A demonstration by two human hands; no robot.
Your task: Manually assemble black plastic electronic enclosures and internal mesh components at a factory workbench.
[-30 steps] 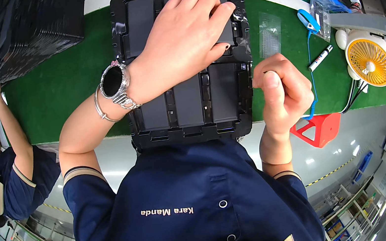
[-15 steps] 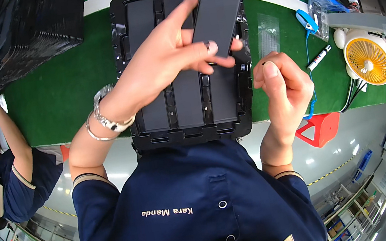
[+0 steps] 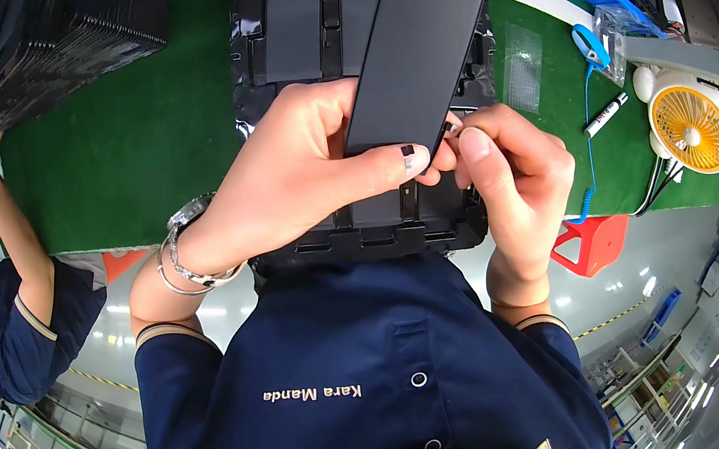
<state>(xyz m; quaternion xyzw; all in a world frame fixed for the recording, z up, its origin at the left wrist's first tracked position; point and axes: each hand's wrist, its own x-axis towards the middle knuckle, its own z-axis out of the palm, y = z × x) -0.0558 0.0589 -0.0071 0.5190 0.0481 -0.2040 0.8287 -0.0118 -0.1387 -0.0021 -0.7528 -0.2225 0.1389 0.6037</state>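
Note:
My left hand (image 3: 295, 169) grips a dark, flat rectangular panel (image 3: 417, 49) near its lower end, the thumb lying across its face. On that thumb sits a small black piece (image 3: 408, 150). My right hand (image 3: 523, 167) is closed in a pinch at the panel's lower right corner; a tiny dark bit shows by its fingertips, too small to name. Below both hands lies a black plastic tray (image 3: 334, 28) with long slots, where similar dark panels (image 3: 290, 26) rest. The hands and the held panel hide part of the tray.
On the green table (image 3: 116, 149) at right are a clear plastic sheet (image 3: 523, 65), a marker (image 3: 607, 114), a blue corded strap (image 3: 591, 48) and a yellow-and-white fan (image 3: 691, 128). Stacked black trays (image 3: 75, 62) stand at left, by a co-worker's arm (image 3: 11, 225). A red stool (image 3: 600, 244) is beyond the table edge.
The panel has come lower, and my left thumb now lies along its lower end. My right hand has moved in from beside the panel to its corner. The view has shifted slightly.

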